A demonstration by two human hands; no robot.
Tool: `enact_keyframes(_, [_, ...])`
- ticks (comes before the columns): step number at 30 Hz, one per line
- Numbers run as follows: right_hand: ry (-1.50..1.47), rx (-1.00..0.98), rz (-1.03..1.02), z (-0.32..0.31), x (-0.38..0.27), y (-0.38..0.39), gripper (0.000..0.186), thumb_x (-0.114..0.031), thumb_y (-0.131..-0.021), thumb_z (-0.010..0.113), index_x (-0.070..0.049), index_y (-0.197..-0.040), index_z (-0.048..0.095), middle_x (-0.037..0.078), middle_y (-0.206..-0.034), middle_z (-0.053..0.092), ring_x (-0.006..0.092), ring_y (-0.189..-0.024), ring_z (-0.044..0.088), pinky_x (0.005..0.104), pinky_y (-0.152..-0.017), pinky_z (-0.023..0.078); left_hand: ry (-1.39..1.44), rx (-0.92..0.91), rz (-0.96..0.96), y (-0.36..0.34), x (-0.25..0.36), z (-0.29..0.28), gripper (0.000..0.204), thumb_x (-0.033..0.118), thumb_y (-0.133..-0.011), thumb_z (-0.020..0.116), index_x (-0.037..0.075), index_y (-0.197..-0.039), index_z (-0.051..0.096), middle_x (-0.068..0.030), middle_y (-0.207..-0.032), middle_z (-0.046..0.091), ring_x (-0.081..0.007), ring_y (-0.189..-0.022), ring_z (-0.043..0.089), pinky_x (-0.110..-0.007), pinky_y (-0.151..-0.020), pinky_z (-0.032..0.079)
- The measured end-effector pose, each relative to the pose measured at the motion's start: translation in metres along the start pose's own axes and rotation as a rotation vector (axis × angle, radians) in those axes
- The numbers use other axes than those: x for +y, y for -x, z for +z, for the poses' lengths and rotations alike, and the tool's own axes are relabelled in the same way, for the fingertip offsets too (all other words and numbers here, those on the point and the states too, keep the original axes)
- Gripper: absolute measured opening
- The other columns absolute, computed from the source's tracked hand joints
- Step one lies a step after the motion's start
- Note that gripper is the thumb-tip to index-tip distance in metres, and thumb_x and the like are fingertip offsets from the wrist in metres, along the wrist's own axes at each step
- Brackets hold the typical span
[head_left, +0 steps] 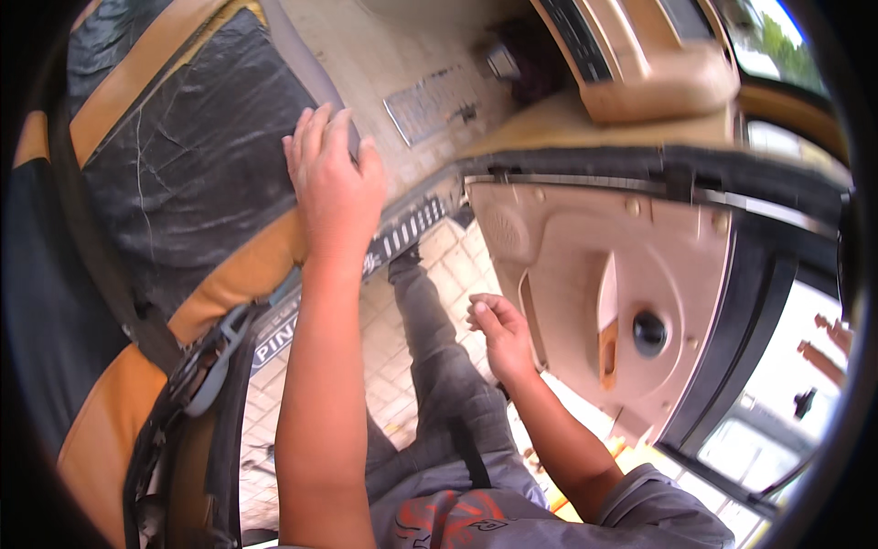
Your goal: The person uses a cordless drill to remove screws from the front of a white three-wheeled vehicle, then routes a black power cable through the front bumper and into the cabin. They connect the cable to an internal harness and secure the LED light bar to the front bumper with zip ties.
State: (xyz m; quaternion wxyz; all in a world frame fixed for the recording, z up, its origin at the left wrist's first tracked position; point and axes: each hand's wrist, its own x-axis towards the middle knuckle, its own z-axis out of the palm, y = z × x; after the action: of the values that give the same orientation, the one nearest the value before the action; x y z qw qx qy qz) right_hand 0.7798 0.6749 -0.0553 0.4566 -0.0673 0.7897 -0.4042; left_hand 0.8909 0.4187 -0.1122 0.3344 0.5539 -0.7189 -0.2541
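My left hand is at the front edge of a vehicle seat with a creased black covering and tan-orange borders. Its fingers are stretched out, and it seems to rest on the edge, though contact is hard to judge. Curled fingers and a bent thumb close my right hand, which hovers above the paving beside the open door. Whatever those fingers may hold is hidden. The door's inner panel is beige, with a round dark opening and a pull recess.
A sill with a slotted metal strip runs between the seat and the door. Farther in lie the cabin floor with a metal plate and a beige dashboard. A seat-belt part hangs at the seat's near side. Beneath me is brick paving.
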Motion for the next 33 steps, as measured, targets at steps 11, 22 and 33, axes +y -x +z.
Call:
enact_keyframes(11, [-0.059,0.375,0.21,-0.233,0.147,0.194,0.019,-0.019,-0.093,0.06,-0.006,-0.107,0.064,0.004,-0.095,0.064,0.0147,-0.084,0.058,0.0313,-0.074,0.049,-0.05,-0.134,0.124,0.009,-0.025,-0.002,0.043,0.028,-0.084,0.06,0.003,-0.119,0.062,-0.0173,-0.143,0.045,-0.0338,-0.136,0.036,-0.051,-0.114,0.02])
enact_keyframes(22, [-0.792,0.24,-0.66,-0.534,0.115,0.262,0.046,-0.037,-0.095,0.052,-0.008,-0.13,0.055,0.011,-0.129,0.059,0.0277,-0.119,0.055,0.045,-0.102,0.042,0.423,-0.382,-0.658,0.38,0.074,-0.157,0.021,0.014,-0.097,0.048,0.002,-0.107,0.062,-0.0007,-0.078,0.057,-0.0106,-0.063,0.053,-0.029,-0.059,0.046])
enact_keyframes(33, [-0.883,0.279,-0.637,-0.507,0.092,0.283,0.043,-0.032,-0.104,0.035,-0.005,-0.135,0.049,0.01,-0.133,0.055,0.0268,-0.119,0.054,0.0443,-0.102,0.043,0.628,-0.346,-0.611,0.512,0.179,-0.277,0.021,0.003,-0.098,0.044,0.002,-0.114,0.057,-0.0031,-0.085,0.058,-0.0079,-0.061,0.05,-0.023,-0.055,0.044])
